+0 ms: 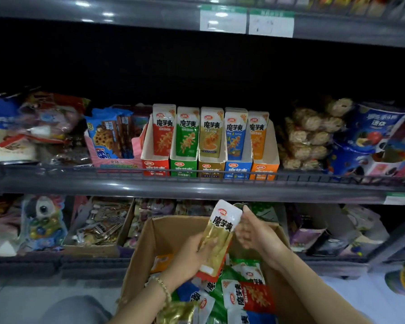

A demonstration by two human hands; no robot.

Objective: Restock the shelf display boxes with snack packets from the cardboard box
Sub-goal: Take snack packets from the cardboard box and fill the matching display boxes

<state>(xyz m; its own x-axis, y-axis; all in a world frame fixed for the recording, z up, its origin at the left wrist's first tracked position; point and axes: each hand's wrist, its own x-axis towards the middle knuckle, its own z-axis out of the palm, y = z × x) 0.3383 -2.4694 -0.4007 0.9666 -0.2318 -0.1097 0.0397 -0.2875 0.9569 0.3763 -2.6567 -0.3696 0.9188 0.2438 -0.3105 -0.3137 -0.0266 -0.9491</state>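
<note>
My left hand [192, 256] grips a gold-and-white snack packet [220, 232], with a red packet's edge showing behind it, above the open cardboard box [173, 230]. My right hand [255, 235] is blurred just right of the packet, fingers spread, and I cannot tell if it touches. Loose packets [241, 295] in green, red, blue and gold fill the box. On the middle shelf stand several display boxes: red [155, 168], green [183, 169], gold [211, 170], blue [237, 170] and orange [263, 170], each with upright packets.
A pink cookie box [112, 146] stands left of the display boxes, bagged snacks [309, 139] to the right. The grey shelf rail [197, 181] runs across the front. The lower shelf holds a cardboard tray [98, 228] of small sweets. My knee [75, 309] is at the bottom left.
</note>
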